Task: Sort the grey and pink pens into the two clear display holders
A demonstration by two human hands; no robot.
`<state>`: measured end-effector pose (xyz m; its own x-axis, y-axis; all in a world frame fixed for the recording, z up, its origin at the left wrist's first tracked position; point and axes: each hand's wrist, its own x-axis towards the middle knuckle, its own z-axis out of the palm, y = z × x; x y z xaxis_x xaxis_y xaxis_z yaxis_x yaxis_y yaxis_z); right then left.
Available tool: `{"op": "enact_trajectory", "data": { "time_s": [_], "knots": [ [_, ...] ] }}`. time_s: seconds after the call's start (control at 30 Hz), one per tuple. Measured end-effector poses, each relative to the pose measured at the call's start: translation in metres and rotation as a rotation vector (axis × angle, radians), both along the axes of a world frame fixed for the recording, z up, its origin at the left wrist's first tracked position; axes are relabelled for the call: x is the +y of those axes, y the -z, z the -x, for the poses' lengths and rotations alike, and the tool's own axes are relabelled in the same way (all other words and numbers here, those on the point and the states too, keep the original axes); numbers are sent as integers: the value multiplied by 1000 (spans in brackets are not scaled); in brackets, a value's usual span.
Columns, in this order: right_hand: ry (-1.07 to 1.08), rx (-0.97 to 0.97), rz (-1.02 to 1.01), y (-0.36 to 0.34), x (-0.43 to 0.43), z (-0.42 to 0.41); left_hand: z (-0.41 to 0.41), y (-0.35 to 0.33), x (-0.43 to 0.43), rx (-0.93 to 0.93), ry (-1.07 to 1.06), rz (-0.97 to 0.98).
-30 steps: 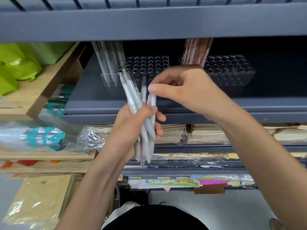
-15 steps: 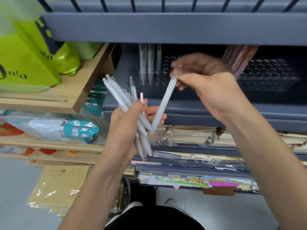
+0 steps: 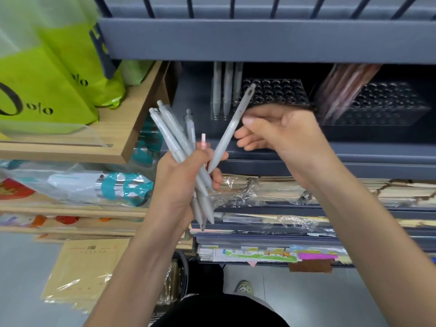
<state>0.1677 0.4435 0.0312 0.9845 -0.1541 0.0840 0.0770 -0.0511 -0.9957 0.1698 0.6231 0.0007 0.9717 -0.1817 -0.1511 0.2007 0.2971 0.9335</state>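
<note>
Grey pen [image 3: 230, 135], pinched in the right hand [image 3: 285, 138], angles toward the left holder [image 3: 283, 92] (greys stand there); the left hand [image 3: 175, 182] clutches the mixed bundle [image 3: 179, 142] as stock.

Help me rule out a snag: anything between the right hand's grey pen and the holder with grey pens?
Nothing visible does. The grey pen in the right hand is in front of the left holder, whose holes beside three standing pens look open.
</note>
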Motion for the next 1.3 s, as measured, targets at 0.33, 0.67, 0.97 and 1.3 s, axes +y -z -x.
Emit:
{"op": "enact_trajectory", "data": {
  "time_s": [0.33, 0.67, 0.97, 1.3],
  "knots": [
    [5, -29, -32, -4, 4, -3, -3, 1, 3, -35, 39, -49],
    [502, -364, -136, -15, -11, -36, -8, 2, 18, -18, 61, 32],
    [535, -216, 533, -16, -1, -73, -11, 4, 27, -10, 92, 12],
    [498, -266, 713, -10, 2, -81, -11, 5, 35, 14, 67, 3]
  ]
}}
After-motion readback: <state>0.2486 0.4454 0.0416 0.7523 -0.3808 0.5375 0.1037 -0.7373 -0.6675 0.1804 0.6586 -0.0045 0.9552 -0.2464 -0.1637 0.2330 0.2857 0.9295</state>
